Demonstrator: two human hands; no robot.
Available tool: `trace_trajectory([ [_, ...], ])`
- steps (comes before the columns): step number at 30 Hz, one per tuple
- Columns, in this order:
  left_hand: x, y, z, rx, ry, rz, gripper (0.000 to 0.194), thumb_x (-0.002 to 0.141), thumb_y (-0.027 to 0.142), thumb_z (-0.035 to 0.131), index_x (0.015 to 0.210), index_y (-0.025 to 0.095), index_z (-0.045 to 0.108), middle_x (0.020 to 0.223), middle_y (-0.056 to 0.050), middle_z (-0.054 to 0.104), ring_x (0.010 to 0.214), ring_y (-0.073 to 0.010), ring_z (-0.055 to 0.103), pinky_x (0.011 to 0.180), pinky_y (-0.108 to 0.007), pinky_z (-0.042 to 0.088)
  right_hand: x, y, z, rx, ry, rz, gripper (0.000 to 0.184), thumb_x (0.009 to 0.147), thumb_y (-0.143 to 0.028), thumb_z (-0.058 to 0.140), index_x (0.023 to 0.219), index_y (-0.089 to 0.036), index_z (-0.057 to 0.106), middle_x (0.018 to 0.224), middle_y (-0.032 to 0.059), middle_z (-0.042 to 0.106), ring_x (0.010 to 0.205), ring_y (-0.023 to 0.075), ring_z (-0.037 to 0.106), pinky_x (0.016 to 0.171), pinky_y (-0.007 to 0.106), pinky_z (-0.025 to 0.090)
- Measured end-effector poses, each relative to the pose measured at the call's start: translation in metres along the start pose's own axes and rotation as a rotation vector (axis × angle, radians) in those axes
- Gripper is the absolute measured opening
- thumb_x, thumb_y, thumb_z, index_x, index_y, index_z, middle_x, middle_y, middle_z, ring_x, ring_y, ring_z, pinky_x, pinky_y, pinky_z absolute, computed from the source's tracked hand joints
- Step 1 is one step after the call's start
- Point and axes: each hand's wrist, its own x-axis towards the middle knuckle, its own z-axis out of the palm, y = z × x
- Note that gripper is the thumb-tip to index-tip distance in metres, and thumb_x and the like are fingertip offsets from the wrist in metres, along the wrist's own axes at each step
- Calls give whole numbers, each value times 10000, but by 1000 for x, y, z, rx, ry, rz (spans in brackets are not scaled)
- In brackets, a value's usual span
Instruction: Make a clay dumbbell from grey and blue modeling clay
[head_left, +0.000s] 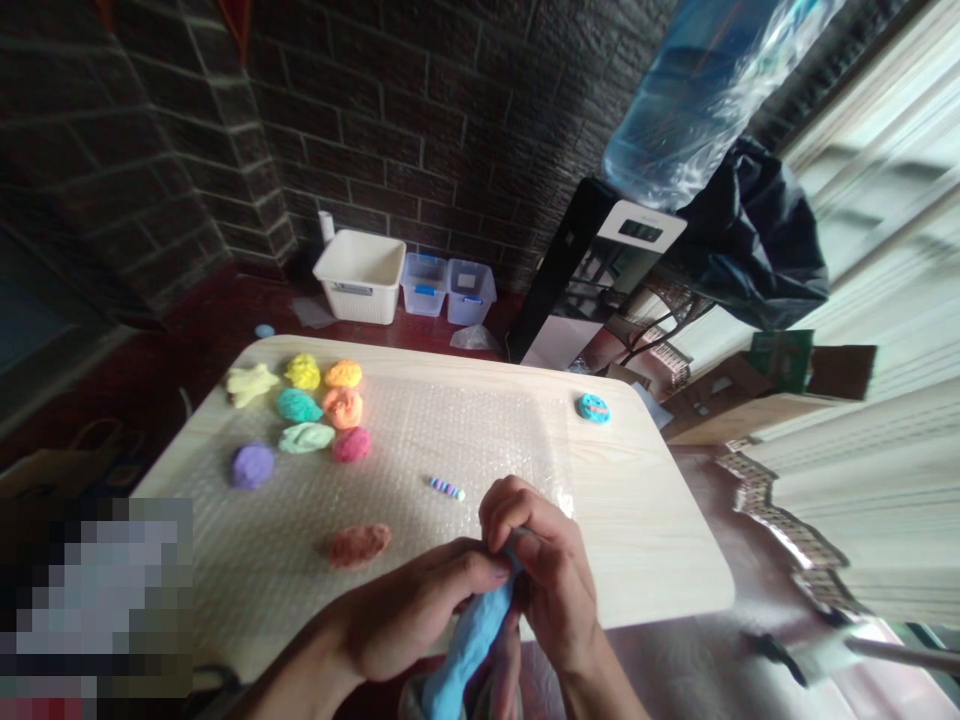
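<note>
A long roll of light blue modelling clay [474,640] slants from the bottom edge up between my hands, over the table's near edge. My left hand [420,600] is closed on its upper part, the thumb lying along the clay. At the top end my right hand [551,570] pinches the clay between thumb and curled fingers. Just beyond my hands, a small row of purple, blue and pale beads of clay [448,488] rests on bubble wrap [420,430]. To the left lies a brown clay lump [360,546].
Several coloured clay lumps, among them purple [252,466], teal [299,405] and red [352,444], sit at the table's [660,540] far left. A round blue clay piece [593,408] is at far right. Bins [361,300] and a water dispenser [600,270] stand behind.
</note>
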Motion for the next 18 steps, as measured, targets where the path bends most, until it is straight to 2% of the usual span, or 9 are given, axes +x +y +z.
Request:
trace_trajectory([
  [2, 0, 0, -1, -25, -4, 12, 380, 959, 532, 517, 807, 200, 623, 797, -52, 677, 789, -236, 584, 751, -354, 462, 0, -1, 0, -2, 2, 14, 253, 967, -354, 547, 815, -230, 707, 806, 40, 580, 796, 233, 530, 741, 373, 373],
  [5, 2, -1, -1, -128, -58, 38, 403, 982, 557, 523, 827, 206, 644, 729, -53, 685, 735, -238, 599, 731, -355, 479, 1, -4, -1, 46, 8, 66, 323, 949, -475, 548, 914, -230, 755, 890, 63, 610, 847, 257, 537, 770, 385, 390],
  [8, 4, -1, 1, -267, -192, 69, 415, 1018, 551, 457, 858, 207, 625, 675, -59, 692, 657, -234, 616, 732, -363, 485, 1, -9, -5, 129, 8, 96, 443, 915, -536, 529, 1071, -224, 802, 1028, 99, 648, 981, 299, 554, 843, 407, 414],
  [11, 5, -2, 3, -390, -307, 109, 431, 1034, 551, 392, 850, 211, 582, 624, -52, 674, 572, -227, 607, 726, -382, 499, 0, -11, -8, 107, -36, 73, 457, 939, -507, 532, 1175, -247, 823, 1116, 110, 673, 1095, 325, 562, 934, 430, 413],
  [14, 5, -2, 2, -396, -267, 101, 446, 1020, 579, 443, 824, 207, 589, 649, -57, 680, 596, -230, 625, 723, -383, 515, -2, -9, -8, -11, -47, 55, 440, 996, -501, 515, 1216, -279, 825, 1096, 92, 657, 1032, 298, 573, 888, 415, 413],
  [18, 2, 4, -2, -318, -166, 72, 475, 1011, 570, 491, 791, 181, 650, 732, -90, 718, 728, -249, 678, 797, -384, 537, -3, -9, -4, -146, 22, -7, 419, 1034, -540, 497, 1142, -283, 810, 1009, 66, 604, 915, 265, 559, 786, 388, 405],
])
